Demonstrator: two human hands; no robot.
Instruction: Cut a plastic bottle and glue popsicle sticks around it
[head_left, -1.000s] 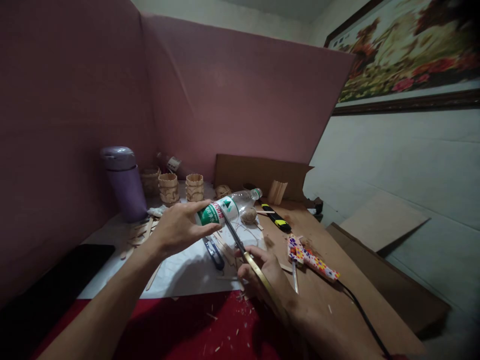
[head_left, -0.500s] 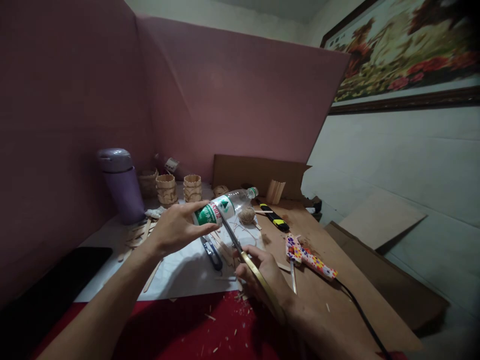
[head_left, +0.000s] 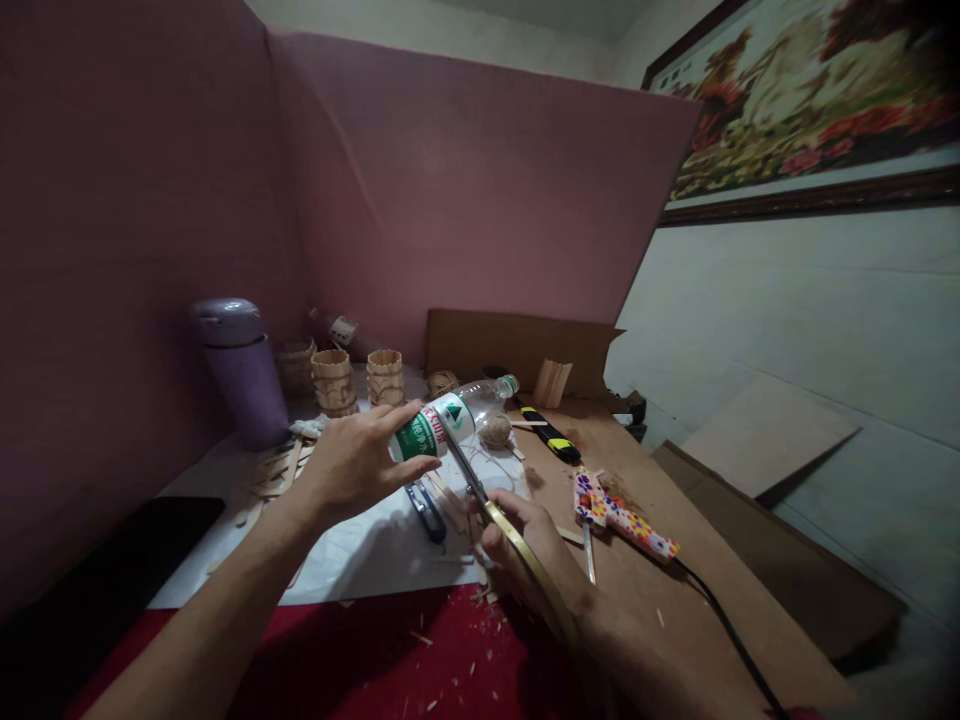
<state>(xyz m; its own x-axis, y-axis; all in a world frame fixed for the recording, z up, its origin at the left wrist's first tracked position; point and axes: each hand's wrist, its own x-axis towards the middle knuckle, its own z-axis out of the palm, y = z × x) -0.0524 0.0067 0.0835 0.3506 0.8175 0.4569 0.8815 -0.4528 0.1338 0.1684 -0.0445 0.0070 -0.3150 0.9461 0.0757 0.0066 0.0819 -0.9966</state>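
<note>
You could pass your right hand [head_left: 553, 552] over the flat brown cardboard sheet [head_left: 637, 580], but the white, flower-patterned glue gun [head_left: 630, 525] and its thin black cable [head_left: 731, 632] lie across it. Ahead, the clear plastic bottle [head_left: 459, 410] and black-and-yellow utility knife [head_left: 551, 434] obstruct you; left, a tall purple flask [head_left: 246, 390].

The red tabletop [head_left: 300, 645] bears cardboard [head_left: 652, 588] and, apparently, white paper [head_left: 337, 560].

PLACE: craft workspace, probably at home | SIGNS: glue gun [head_left: 621, 518], wooden sticks [head_left: 283, 468], twine ball [head_left: 495, 434], framed picture [head_left: 814, 115]
</note>
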